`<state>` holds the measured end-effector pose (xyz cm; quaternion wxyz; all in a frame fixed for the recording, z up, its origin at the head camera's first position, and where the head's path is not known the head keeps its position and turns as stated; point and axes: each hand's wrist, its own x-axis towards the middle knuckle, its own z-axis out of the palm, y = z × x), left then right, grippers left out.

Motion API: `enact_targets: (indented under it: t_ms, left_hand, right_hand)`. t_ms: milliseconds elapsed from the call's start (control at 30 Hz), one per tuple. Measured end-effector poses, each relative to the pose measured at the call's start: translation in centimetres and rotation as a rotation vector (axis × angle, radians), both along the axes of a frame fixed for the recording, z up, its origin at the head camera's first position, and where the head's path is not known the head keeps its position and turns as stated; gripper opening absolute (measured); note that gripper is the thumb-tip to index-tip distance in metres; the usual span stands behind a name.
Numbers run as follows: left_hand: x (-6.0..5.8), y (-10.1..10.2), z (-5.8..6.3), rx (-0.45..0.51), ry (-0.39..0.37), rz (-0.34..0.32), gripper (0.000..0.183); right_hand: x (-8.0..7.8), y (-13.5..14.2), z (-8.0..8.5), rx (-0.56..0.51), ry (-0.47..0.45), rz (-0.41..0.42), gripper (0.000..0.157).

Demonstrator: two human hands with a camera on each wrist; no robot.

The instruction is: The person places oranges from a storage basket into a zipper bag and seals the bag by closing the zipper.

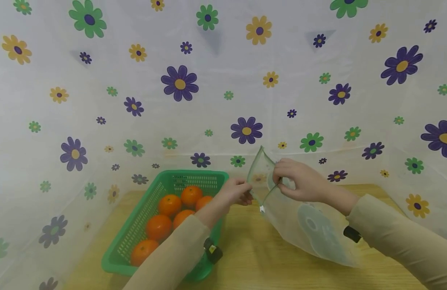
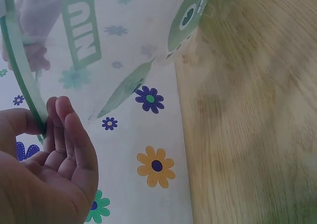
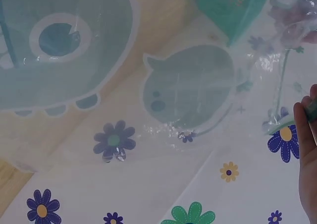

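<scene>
Gaping at the mouth, a see-through zip-top bag (image 1: pixel 299 219) is slung between two hands, out over the table to the right of the basket! The left hand (image 1: pixel 235 192) pinches one edge of the opening between thumb and fingers; the right hand (image 1: pixel 299 179) pinches the opposite edge, the two hands apart with the mouth between them. A white zip slider (image 1: pixel 262 209) sits at the near corner, and pale green cartoon prints (image 1: pixel 319 227) run down the side. Just left, a green plastic basket (image 1: pixel 132 217) carries bright oranges (image 1: pixel 159 227), some behind the left sleeve (image 1: pixel 176 249). Wooden table (image 1: pixel 245 257) below, flower-patterned sheeting (image 1: pixel 223 60) all around!
</scene>
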<state>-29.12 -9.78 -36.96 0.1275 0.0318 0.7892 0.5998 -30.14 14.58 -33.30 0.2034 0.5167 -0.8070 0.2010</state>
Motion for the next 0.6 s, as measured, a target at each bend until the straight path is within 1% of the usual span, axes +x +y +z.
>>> enact_targets:
  t_ms: [100, 200, 400, 600]
  left_hand:
    - [0.2, -0.2, -0.2, -0.003, -0.008, 0.028, 0.019]
    - [0.2, -0.4, -0.4, -0.008, -0.008, 0.041, 0.019]
    - [0.4, -1.0, -0.1, -0.034, -0.001, 0.025, 0.021]
    - [0.4, -1.5, 0.2, -0.055, 0.011, 0.017, 0.022]
  right_hand:
    - [0.0, 0.2, 0.1, -0.011, 0.009, -0.001, 0.019]
    - [0.0, 0.3, 0.2, -0.02, 0.017, 0.001, 0.018]
    - [-0.1, 0.5, 0.4, -0.047, 0.03, 0.002, 0.017]
    - [-0.4, 0.8, 0.3, -0.102, 0.039, 0.016, 0.017]
